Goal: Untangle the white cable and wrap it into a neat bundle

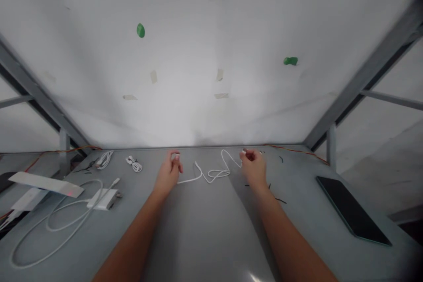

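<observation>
My left hand (168, 172) is raised above the grey table (205, 233), its fingertips pinched on a small white plug (175, 157). My right hand (254, 168) is also raised, its fingertips pinched on a small connector with a metal tip (243, 151). A thin white cable (216, 175) lies in loose loops between my hands, rising towards the right hand's fingers. Its other end runs behind my left hand, so I cannot tell whether the plug belongs to it.
At the left lie a white power adapter (104, 199), a long white cable (56, 224) and several small bundled cables (134, 164). A black tablet (352, 209) lies at the right. Short black wires (280, 200) and an orange wire (297, 150) lie beyond. A white wall (211, 53) stands behind.
</observation>
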`<action>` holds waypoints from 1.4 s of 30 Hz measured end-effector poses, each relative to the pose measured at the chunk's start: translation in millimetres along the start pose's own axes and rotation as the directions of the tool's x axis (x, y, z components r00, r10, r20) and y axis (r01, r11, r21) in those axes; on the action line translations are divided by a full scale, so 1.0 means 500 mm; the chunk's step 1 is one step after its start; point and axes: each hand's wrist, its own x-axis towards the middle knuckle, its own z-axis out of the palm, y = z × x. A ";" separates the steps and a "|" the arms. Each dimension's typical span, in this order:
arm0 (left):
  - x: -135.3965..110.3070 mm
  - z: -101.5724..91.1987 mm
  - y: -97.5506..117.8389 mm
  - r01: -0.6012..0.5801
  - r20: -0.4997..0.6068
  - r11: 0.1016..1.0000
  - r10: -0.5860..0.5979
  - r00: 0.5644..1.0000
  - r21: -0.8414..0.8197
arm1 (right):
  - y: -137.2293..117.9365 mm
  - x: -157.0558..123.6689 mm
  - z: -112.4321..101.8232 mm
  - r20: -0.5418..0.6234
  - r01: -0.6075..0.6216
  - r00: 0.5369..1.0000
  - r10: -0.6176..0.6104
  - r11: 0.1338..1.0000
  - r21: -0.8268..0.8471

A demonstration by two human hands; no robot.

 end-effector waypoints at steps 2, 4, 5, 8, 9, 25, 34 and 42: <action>-0.012 0.007 0.014 -0.014 0.134 0.999 0.010 0.991 0.030 | -0.010 -0.005 -0.001 0.036 0.079 0.996 -0.077 0.994 -0.075; -0.025 0.011 0.034 -0.024 0.269 0.996 -0.001 0.963 0.091 | -0.019 -0.009 0.000 0.097 0.149 0.986 -0.137 0.980 -0.131; -0.032 0.014 0.045 -0.041 0.340 0.988 -0.012 0.940 0.148 | -0.021 -0.010 0.001 0.131 0.169 0.980 -0.151 0.975 -0.146; -0.050 0.025 0.076 -0.170 0.522 0.904 -0.068 0.850 0.393 | -0.019 -0.015 0.010 0.204 0.170 0.969 -0.139 0.975 -0.143; -0.054 0.029 0.083 -0.225 0.562 0.855 -0.091 0.822 0.467 | -0.016 -0.016 0.013 0.218 0.168 0.967 -0.134 0.976 -0.142; -0.047 0.036 0.057 -0.417 0.600 0.752 0.035 0.799 0.511 | -0.039 -0.059 0.006 0.733 0.345 0.675 -0.084 0.914 -0.212; -0.028 0.054 0.031 -0.337 0.457 0.864 0.144 0.877 0.374 | -0.055 -0.079 0.011 0.820 0.198 0.572 0.032 0.964 -0.176; -0.029 0.043 0.063 -0.233 0.224 0.923 0.168 0.960 0.307 | -0.074 -0.098 0.039 0.787 0.147 0.615 -0.048 0.988 -0.055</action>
